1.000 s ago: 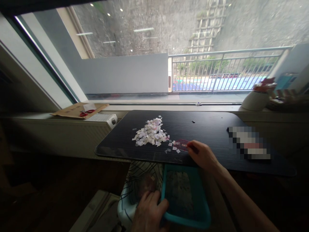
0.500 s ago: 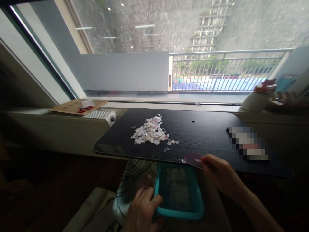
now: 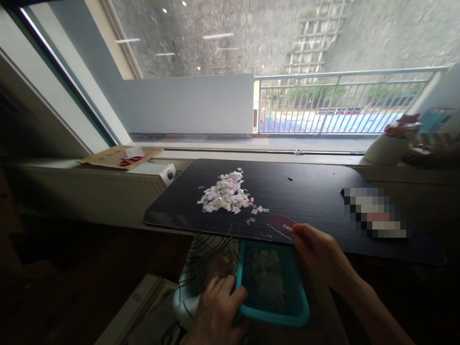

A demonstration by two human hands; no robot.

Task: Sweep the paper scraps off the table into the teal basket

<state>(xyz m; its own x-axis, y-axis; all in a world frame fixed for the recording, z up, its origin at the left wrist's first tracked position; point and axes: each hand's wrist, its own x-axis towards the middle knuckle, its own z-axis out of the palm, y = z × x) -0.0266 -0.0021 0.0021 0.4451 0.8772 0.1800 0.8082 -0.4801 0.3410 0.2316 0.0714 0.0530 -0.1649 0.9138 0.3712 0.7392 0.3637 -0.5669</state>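
My left hand (image 3: 219, 306) grips the left rim of a teal tray (image 3: 298, 306), held just below the front edge of the black table (image 3: 309, 191); the tray has paper bits in it. My right hand (image 3: 319, 254) pinches a clear pink protractor (image 3: 280, 224) that rests near the table's front edge, right above the tray. A pile of small white and pink paper scraps (image 3: 226, 194) lies on the table to the left of the protractor, with a few loose scraps (image 3: 257, 213) trailing toward it.
A white wire basket (image 3: 201, 268) stands under the table beside the tray. Red scissors (image 3: 125, 162) lie on brown cardboard on the left sill, next to a white radiator (image 3: 154, 170). A white pot (image 3: 384, 148) sits on the right sill. A blurred object (image 3: 373, 213) lies at the table's right.
My right hand dragged the protractor back from beside the scrap pile to the table's front edge over the tray, then lifted it slightly onto the table. The tray shifted a little.
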